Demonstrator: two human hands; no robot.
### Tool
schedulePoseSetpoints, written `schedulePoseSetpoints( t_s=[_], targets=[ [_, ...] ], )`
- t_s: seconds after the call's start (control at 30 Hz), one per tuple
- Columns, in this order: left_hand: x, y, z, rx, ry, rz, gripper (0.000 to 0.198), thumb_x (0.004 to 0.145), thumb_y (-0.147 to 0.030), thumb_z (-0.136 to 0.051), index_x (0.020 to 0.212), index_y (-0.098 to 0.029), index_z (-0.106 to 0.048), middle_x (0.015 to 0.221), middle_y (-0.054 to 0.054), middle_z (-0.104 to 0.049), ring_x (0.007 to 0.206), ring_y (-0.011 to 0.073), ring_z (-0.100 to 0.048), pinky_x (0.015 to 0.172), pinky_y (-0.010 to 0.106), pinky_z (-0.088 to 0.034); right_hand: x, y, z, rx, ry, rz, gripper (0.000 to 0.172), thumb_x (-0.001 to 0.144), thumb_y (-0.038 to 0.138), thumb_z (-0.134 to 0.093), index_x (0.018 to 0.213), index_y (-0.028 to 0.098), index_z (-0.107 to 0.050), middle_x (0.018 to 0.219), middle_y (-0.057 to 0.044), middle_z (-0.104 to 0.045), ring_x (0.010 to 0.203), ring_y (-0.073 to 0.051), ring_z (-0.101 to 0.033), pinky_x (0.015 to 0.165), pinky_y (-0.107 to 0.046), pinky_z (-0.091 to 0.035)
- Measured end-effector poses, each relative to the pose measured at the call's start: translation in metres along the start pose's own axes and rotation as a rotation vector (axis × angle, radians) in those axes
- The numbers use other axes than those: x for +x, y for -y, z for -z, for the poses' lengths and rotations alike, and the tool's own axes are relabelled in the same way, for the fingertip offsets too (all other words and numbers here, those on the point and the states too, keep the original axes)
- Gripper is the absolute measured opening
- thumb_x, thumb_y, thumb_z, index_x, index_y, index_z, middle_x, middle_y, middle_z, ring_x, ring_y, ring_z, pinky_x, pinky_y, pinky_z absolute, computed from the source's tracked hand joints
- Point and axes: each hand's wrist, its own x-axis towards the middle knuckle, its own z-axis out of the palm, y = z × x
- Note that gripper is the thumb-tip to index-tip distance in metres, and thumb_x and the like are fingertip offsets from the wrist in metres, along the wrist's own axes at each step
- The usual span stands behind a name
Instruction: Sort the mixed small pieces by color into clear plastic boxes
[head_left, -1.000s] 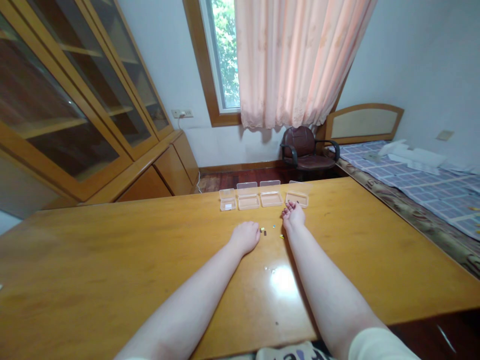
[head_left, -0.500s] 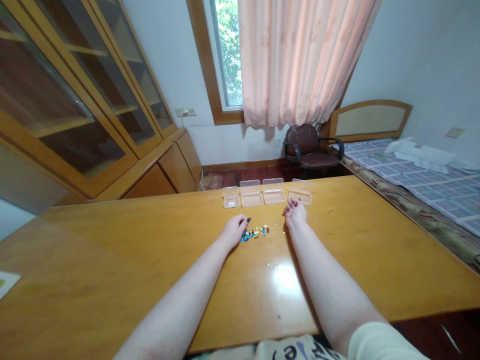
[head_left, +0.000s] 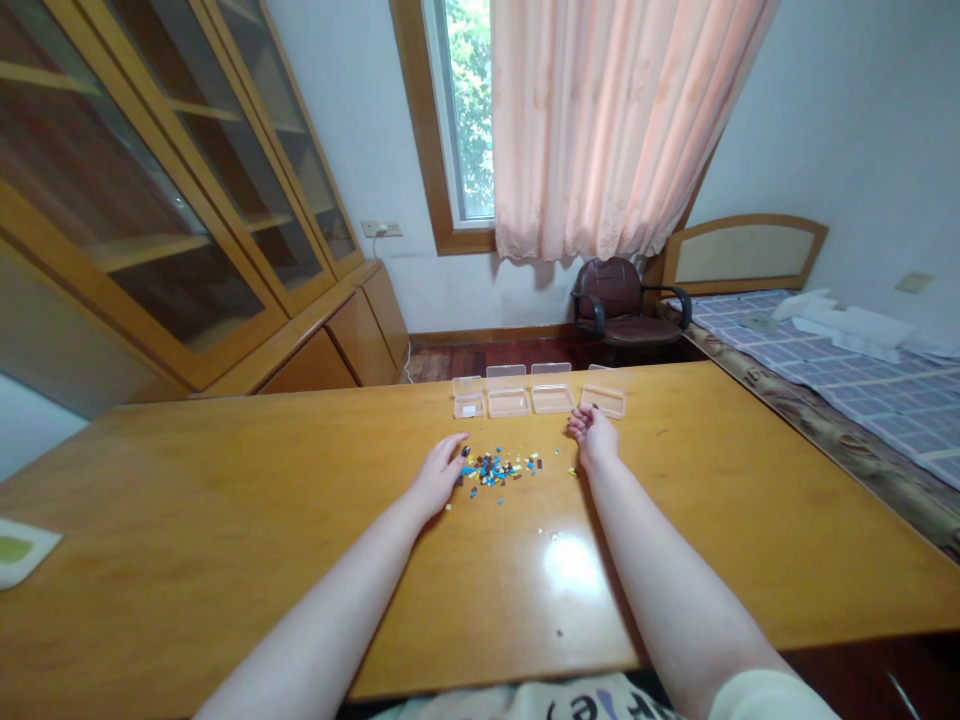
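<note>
My left hand lies on the wooden table with its fingers stretched out, its fingertips touching the left edge of a scatter of several tiny coloured pieces. My right hand rests to the right of the scatter, palm turned up, fingers curled loosely with nothing visible in them. Beyond the pieces stands a row of several small clear plastic boxes with their lids up; the rightmost box is just past my right fingertips.
A glass-fronted wooden cabinet runs along the left wall. Behind the table stand a dark armchair and a bed at the right. A white paper lies at the table's left edge. A pink curtain hangs over the window.
My left hand has slid left and back toward me, uncovering the scatter of coloured pieces it was over. My right hand has hardly moved. The camera has tilted slightly.
</note>
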Motion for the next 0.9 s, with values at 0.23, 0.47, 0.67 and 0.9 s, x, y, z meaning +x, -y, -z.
schedulePoseSetpoints(
  t_s=[0.23,0.47,0.67,0.9],
  targets=[
    [-0.03,0.003,-0.009,0.394,0.163,-0.004,0.058,0.089,-0.042,-0.041,0.14,-0.015,-0.036,0.149,0.013,-0.032,0.139,0.0255,-0.026,0.115,0.045,-0.019,-0.056,-0.015,0.019,-0.435,0.303,0.134,0.021,0.071,0.041,-0.067,0.08,0.022,-0.069,0.091,-0.005,-0.071,0.091,-0.022,-0.063,0.087,-0.038,-0.046],
    [0.004,-0.051,-0.062,0.29,0.217,-0.143,0.053,0.087,-0.032,-0.046,0.137,-0.014,-0.04,0.145,0.012,-0.04,0.134,0.0236,-0.036,0.113,0.041,-0.026,-0.087,-0.051,-0.021,-0.401,0.383,0.162,0.033,0.075,0.053,-0.058,0.087,0.023,-0.068,0.095,-0.006,-0.069,0.096,-0.023,-0.061,0.092,-0.039,-0.045],
    [0.015,-0.053,-0.069,0.169,0.131,-0.128,0.052,0.086,-0.028,-0.045,0.136,-0.015,-0.041,0.141,0.011,-0.045,0.13,0.0212,-0.041,0.111,0.038,-0.03,-0.069,-0.048,-0.019,-0.047,0.108,0.037,0.03,0.074,0.05,-0.058,0.081,0.021,-0.06,0.088,-0.005,-0.067,0.082,-0.018,-0.064,0.08,-0.034,-0.052],
    [0.022,-0.06,-0.073,0.253,0.233,-0.197,0.069,0.076,-0.046,-0.06,0.137,-0.017,-0.042,0.143,0.01,-0.043,0.133,0.0262,-0.037,0.114,0.044,-0.023,-0.043,-0.03,0.005,-0.169,0.046,0.141,0.029,0.074,0.047,-0.057,0.087,0.022,-0.058,0.093,-0.005,-0.065,0.084,-0.018,-0.062,0.082,-0.037,-0.051]
  ],
)
